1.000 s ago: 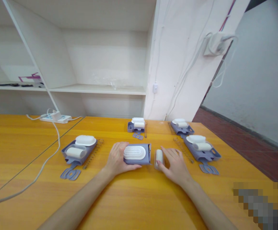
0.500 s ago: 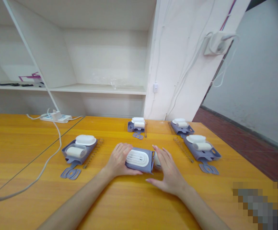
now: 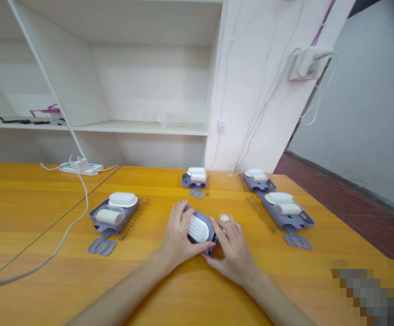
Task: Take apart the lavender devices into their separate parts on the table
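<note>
A grey-blue plastic housing (image 3: 211, 228) with a white, ribbed oval piece (image 3: 198, 227) on top lies tilted on the table before me. My left hand (image 3: 180, 233) is closed round its left side, fingers over the far edge and thumb along the near edge. At its right end my right hand (image 3: 230, 246) grips the edge between thumb and fingers; what exactly lies under those fingertips is hidden. Just behind my right fingers is a white roll in a clear cover (image 3: 225, 218), partly covered by the hand.
Similar grey-blue sets stand around: one at left (image 3: 115, 210), one at the back (image 3: 194, 178), two at right, the nearer one (image 3: 285, 210) beside a coil spring (image 3: 263, 213). A power strip (image 3: 81, 168) and its white cable (image 3: 83, 199) lie at left. Shelves rise behind.
The housing has turned so that its right end points nearer to me. My right hand has moved from beside the end onto it. My left hand has shifted right.
</note>
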{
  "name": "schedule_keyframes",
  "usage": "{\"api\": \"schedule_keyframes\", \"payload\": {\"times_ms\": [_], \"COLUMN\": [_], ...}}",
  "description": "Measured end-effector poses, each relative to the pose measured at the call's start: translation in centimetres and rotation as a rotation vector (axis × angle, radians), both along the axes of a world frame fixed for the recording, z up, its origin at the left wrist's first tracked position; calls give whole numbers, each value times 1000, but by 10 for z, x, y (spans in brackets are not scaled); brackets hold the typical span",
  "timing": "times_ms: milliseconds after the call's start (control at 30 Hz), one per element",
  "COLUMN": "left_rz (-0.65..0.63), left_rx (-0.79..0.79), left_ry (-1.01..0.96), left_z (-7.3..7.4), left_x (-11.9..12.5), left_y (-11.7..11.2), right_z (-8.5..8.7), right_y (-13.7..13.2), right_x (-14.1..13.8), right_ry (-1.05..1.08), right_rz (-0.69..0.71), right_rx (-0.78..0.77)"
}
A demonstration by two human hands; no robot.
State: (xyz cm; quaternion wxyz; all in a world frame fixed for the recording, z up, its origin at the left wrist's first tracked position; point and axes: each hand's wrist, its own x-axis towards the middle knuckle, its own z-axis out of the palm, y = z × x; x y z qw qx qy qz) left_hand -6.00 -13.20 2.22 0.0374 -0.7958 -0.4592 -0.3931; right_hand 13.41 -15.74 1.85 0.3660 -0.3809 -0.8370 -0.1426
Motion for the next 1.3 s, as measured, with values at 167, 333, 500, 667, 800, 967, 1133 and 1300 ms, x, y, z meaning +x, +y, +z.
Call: {"api": "schedule_keyframes", "payload": {"times_ms": [167, 333, 500, 667, 800, 967, 1133, 1300], "left_rz": [129, 151, 229, 164, 141, 153, 191, 224], "left_rx": [-72, -5, -91, -161, -177, -178, -136, -152], "left_ry": [-44, 96, 114, 70, -1, 28, 70, 94], "left_z": [1, 8, 9, 4, 3, 2, 3, 6], "left_x": [7, 8, 6, 4, 5, 5, 6, 7], "left_y": [-4, -8, -5, 2, 7, 7, 4, 3], "right_z": [1, 1, 1, -1, -2, -1, -1, -3], "right_y": [-1, -1, -1, -2, 0, 0, -3, -3], "right_x": [-3, -5, -6, -7, -7, -7, -9, -9], "right_ry": [-42, -55, -42, -35, -29, -38, -37, -35], "right_rz": [-11, -35, -65, -78, -75, -65, -57, -55], "right_rx": [29, 40, 53, 60, 56, 61, 52, 44]}}
